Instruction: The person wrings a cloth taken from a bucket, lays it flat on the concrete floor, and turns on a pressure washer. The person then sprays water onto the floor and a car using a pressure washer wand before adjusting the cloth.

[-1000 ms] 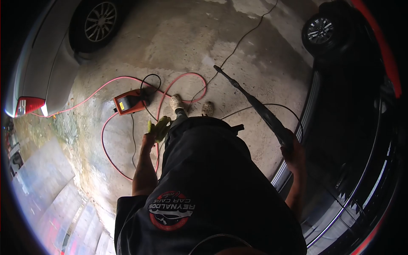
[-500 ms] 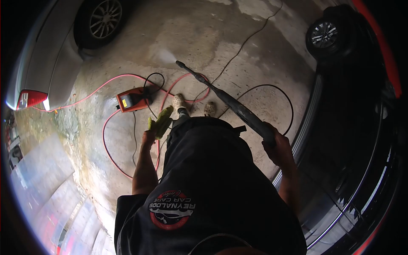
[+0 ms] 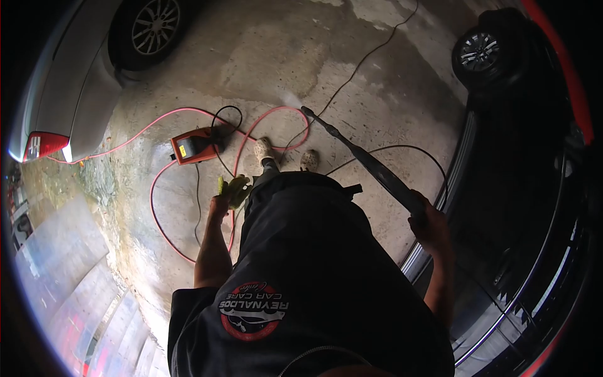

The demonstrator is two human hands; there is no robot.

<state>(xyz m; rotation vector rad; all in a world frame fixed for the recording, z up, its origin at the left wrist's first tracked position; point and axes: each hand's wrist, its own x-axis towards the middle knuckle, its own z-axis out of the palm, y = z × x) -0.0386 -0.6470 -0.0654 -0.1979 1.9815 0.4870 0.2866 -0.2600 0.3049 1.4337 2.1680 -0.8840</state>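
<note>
In my right hand (image 3: 429, 226) is the rear end of a long black spray wand (image 3: 377, 168), which points forward and to the left over the floor. A pale mist (image 3: 289, 97) comes off the wand's tip. My left hand (image 3: 219, 205) is closed on a yellow-green cloth-like item (image 3: 235, 190), held beside my left hip. A thin black hose (image 3: 402, 146) curves from near my right hand toward my feet. Both my speckled shoes (image 3: 264, 149) stand on the concrete floor.
An orange and black machine (image 3: 193, 146) sits left of my feet, with a red hose (image 3: 154, 204) looping around it. A silver car (image 3: 81, 81) stands at the left, a black car (image 3: 502, 188) at the right. A dark cable (image 3: 358, 68) crosses the concrete ahead.
The wand first swung left with my right hand, then came back to the right over the last half second. The cloth-like item in my left hand hangs differently.
</note>
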